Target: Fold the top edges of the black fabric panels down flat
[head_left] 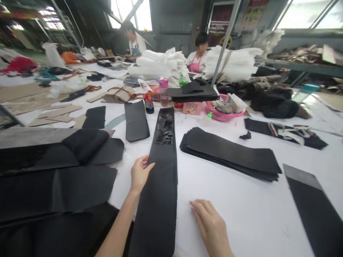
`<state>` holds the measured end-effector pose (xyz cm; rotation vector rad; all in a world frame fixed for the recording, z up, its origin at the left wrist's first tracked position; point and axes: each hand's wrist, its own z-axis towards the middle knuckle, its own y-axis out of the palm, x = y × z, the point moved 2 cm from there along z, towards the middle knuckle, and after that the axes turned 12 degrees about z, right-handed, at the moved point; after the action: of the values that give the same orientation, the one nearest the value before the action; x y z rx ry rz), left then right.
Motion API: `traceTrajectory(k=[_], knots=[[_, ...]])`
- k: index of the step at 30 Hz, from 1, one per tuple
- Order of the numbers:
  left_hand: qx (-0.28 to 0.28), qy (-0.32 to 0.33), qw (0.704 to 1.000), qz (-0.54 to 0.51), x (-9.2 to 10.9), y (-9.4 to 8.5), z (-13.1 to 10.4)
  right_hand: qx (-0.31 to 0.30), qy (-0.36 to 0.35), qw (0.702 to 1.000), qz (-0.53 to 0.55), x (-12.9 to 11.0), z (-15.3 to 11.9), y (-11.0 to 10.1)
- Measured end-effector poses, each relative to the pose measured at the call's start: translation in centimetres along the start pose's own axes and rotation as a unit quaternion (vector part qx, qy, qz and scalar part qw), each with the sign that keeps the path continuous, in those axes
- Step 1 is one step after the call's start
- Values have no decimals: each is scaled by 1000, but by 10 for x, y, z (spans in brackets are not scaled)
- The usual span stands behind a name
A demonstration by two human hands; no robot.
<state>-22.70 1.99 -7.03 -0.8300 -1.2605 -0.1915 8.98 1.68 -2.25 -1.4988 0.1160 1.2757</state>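
Fingers [145, 159] and thumb of a worker's left hand [139, 175] rest at the left edge of a long black strip [160, 192], seen from the head-worn camera; they stand only narrowly apart, though whether they pinch the strip or merely steady it cannot be told. The strip lies lengthwise before the wearer on a white table [193, 182], its far end bearing a glossy, rough-looking patch [164, 128]. The right hand [211, 223] hovers or rests just beyond the strip's right side, fingers close together, nothing visible in them; whether their tips meet the thumb is unclear. A fanned stack of black pieces [230, 146] lies to the right, a short black piece [136, 121] to the left of the far end. If the patch is wet glue, as its shine suggests, a stray finger or sleeve could smear it, or the short piece, close by, could stick if nudged; a tug on the edge could also skew the strip over whatever lies beneath. Beyond stand a red bottle [148, 101] with a printed label and a pink box [192, 108] carrying characters, both too blurred to read, as is a poster [254, 14] on the back wall; no brand can be made out.
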Motion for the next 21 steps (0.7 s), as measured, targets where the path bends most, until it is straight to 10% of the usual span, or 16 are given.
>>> traceTrajectory(k=[12,21], knots=[[7,28,999,26,8,-4,-3,-9,-211,957,-198,25,-3,23],[16,62,995,76,19,-23,-31,-15,-167,966,-196,22,-1,19]])
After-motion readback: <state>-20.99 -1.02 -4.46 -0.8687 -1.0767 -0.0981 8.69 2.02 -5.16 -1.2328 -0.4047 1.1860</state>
